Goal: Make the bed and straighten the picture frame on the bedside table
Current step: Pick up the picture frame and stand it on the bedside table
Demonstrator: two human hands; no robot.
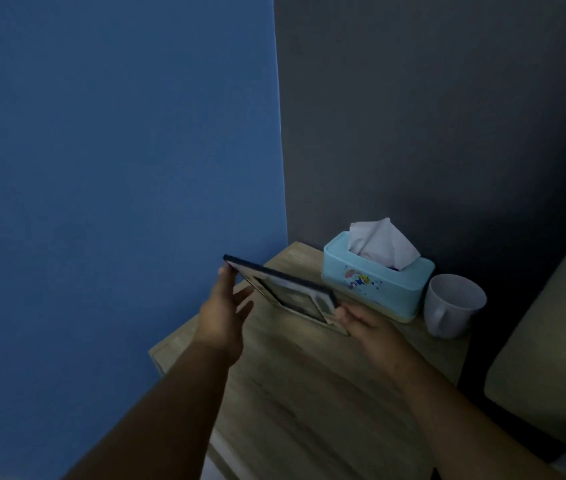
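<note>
Blue painted wall (pixel 119 202): fills the left of the view and meets a dark grey wall (pixel 430 116) in a vertical corner directly behind the bench.

Light wood-grain rectangular bench (pixel 309 393): set into that corner, its left edge along the blue wall. Lighting is dim.

Beige padded surface (pixel 551 341): beside the bench's right edge, only partly in view. Cannot tell what it is.

Pale blue plastic tissue box with a small cartoon print (pixel 378 289): stands at the far right corner of the bench, close to the grey wall. A white tissue (pixel 382 244) stands up from its top slot.

Dark rectangular picture frame (pixel 288 289): held over the far left part of the bench, just beside the tissue box. It is tilted, its left end raised out past the bench's left edge and its right end lower. Whether the lower edge touches the bench cannot be told.

White handled mug (pixel 454 304): upright at the right edge of the bench, just beside the tissue box, handle facing the camera.

Left hand (pixel 222 317): pinches the raised left end of the frame, thumb on the upper edge, fingers spread loosely beneath.

Right hand (pixel 368 327): curled around the frame's lower right corner, gripping it.
</note>
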